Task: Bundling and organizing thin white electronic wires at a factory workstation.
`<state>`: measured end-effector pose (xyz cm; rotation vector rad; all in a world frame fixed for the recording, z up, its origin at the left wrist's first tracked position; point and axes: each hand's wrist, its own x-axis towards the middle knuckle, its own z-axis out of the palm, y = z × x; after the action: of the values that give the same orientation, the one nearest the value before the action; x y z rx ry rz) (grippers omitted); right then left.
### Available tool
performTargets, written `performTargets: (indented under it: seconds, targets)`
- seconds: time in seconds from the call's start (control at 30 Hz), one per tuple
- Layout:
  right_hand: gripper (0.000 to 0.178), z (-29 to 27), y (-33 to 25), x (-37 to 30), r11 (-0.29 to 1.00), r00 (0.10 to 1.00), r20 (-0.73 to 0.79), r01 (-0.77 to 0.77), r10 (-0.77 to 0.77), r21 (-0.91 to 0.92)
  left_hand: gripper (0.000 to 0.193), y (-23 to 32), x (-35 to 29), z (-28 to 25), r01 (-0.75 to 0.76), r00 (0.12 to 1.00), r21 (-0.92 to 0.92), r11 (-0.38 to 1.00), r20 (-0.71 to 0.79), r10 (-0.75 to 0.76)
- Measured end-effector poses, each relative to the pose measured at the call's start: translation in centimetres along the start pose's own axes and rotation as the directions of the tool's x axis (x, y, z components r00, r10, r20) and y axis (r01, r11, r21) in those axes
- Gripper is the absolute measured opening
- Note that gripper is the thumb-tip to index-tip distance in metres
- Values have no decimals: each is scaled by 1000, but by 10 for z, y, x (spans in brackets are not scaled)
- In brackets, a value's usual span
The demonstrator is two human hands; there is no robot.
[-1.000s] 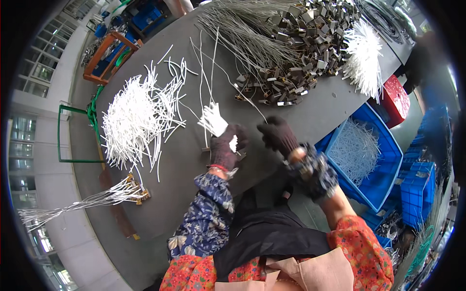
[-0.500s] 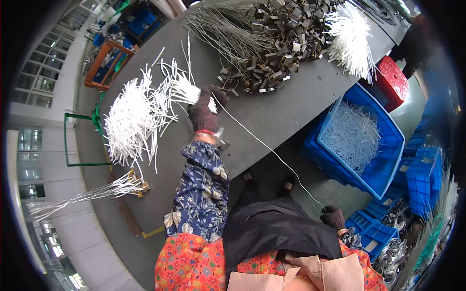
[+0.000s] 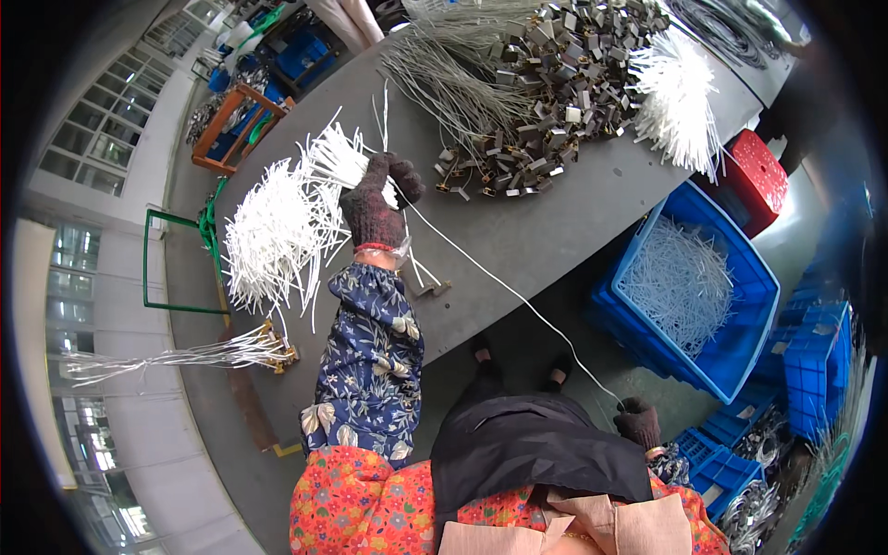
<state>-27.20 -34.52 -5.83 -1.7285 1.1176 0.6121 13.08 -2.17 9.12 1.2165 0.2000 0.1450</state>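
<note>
My left hand [image 3: 376,205], in a dark knitted glove, is closed around a bundle of thin white tubes [image 3: 338,157] above the grey table. A long white wire [image 3: 551,324] runs from this hand, over the table edge, down to my right hand [image 3: 638,423]. Low by my right side, that gloved hand is closed on the wire's far end. Beside the bundle lies a loose heap of white tubes [image 3: 268,231]. Next to my left wrist, a small metal block [image 3: 431,289] with short white leads rests on the table.
Many metal blocks with wires [image 3: 555,92] are heaped at the far side of the table [image 3: 518,231], beside another pile of white tubes [image 3: 675,97]. Right of the table stand a blue crate [image 3: 763,314] of clear strips and a red stool [image 3: 758,176]. Wired parts [image 3: 268,350] overhang the left edge.
The view has shifted slightly. My left hand has moved a little left toward the tubes, leaving the small metal block by its wrist more visible. My right hand stays low with the wire.
</note>
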Motion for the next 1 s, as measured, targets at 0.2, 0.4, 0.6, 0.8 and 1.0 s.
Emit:
performTargets:
  seconds: [0.2, 0.4, 0.6, 0.8, 1.0]
  targets:
    - [28, 0, 18, 0, 999, 997, 74, 33, -30, -39, 21, -27, -33, 3, 220, 965, -20, 975, 151, -214]
    - [23, -8, 57, 9, 995, 987, 159, 21, -36, 95, 18, -40, -16, -29, 244, 969, -201, 949, 17, -246]
    - [23, -7, 53, 14, 975, 955, 297, -61, -5, 214, 18, -36, -15, -30, 253, 966, -181, 950, -1, -257]
    - [24, -13, 38, 9, 956, 956, 289, -120, 40, 267, 21, -19, -16, -29, 181, 983, -100, 978, 14, -181]
    - [19, -21, 44, 12, 917, 915, 402, -136, -29, 376, 22, -25, -21, -31, 307, 949, -21, 951, 75, -305]
